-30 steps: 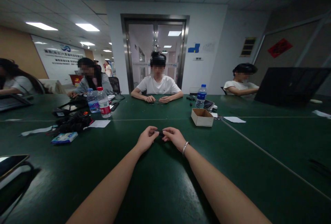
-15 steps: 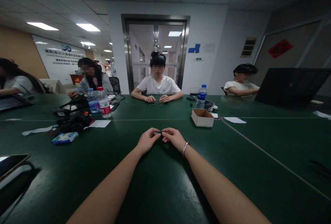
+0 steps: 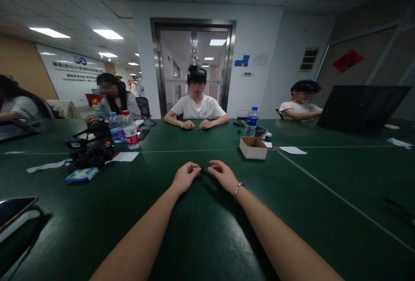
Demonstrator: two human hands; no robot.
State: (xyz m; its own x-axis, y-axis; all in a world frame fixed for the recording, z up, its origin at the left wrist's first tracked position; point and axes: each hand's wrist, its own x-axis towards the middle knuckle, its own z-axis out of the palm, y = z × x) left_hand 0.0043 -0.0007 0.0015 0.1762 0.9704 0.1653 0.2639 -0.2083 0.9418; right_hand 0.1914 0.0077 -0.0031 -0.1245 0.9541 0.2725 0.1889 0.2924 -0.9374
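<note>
Separated more widely than in the earlier frame, the right hand (image 3: 225,177) has drawn away from the left hand (image 3: 184,178), leaving a small gap between their fingertips. The left hand is narrowed to a pinch and appears to hold a small dark piece (image 3: 203,169), which shows at its fingertips, just above the surface (image 3: 201,237); its exact shape is too small to tell. The right hand is slightly spread, thumb and forefinger parted, with nothing visible between them. Beyond the hands, to the right, lies an open box (image 3: 253,149), with a bottle (image 3: 252,122) behind it; a packet (image 3: 81,175) lies well to the left. The step in hand is judged to be two-handed fingertip work on the piece, with the right hand momentarily released. Renewed contact would call for a steady left pinch and a precise, light right-hand grip.
</note>
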